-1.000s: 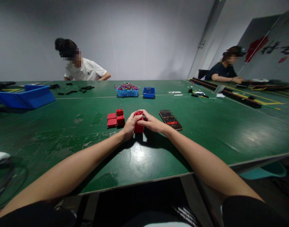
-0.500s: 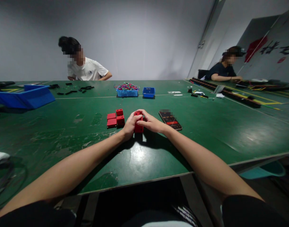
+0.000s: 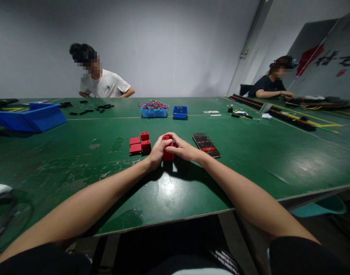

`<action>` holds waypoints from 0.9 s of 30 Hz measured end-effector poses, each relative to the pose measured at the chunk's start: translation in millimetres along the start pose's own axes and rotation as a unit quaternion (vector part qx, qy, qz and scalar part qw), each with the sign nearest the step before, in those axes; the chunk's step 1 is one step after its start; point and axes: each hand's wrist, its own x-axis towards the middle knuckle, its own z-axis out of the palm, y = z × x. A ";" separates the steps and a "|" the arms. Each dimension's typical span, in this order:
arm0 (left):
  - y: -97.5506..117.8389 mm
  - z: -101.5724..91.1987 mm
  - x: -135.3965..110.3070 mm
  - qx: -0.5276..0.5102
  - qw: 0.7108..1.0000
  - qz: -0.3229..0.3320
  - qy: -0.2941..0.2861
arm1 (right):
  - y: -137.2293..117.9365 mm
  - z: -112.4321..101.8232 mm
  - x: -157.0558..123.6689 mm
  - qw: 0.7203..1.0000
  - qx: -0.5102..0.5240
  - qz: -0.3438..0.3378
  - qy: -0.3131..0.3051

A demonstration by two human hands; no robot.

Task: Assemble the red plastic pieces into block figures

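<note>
On the green table (image 3: 249, 152), head view: the left hand (image 3: 156, 152) and right hand (image 3: 184, 148) both have their fingers curled tight around 1 red block (image 3: 167, 154) standing on the surface, just right of 4 loose red blocks (image 3: 139, 144); a phone (image 3: 206, 145) lies near the right hand.

Spare blocks (image 3: 139, 143) lie left of the hands, phone (image 3: 206, 145) right.

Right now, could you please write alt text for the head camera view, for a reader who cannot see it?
A person's left hand and right hand together clasp a red block on a worn green table. More red blocks lie just to the left, a phone to the right. Two other people sit at the far side, near blue bins.
</note>
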 end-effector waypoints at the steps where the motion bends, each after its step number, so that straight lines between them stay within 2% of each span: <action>1: 0.6 0.4 -0.4 0.000 1.000 0.000 0.000 | -0.5 0.1 -0.1 1.000 -0.006 0.000 0.003; 7: 6.4 7.2 -2.5 -0.018 0.999 -0.008 0.037 | -2.5 3.7 -1.1 0.999 -0.038 -0.001 0.022; 17: 11.1 8.8 -3.7 -0.028 0.999 -0.028 0.031 | -0.2 4.9 -2.5 0.988 -0.139 -0.034 0.050; 22: 9.0 8.9 0.6 -0.056 0.996 -0.012 0.061 | 4.4 8.7 -2.3 0.983 -0.166 -0.041 0.068; 27: 9.0 7.4 -0.6 -0.048 0.995 -0.031 0.082 | 7.3 9.1 -5.9 0.988 -0.145 -0.050 0.020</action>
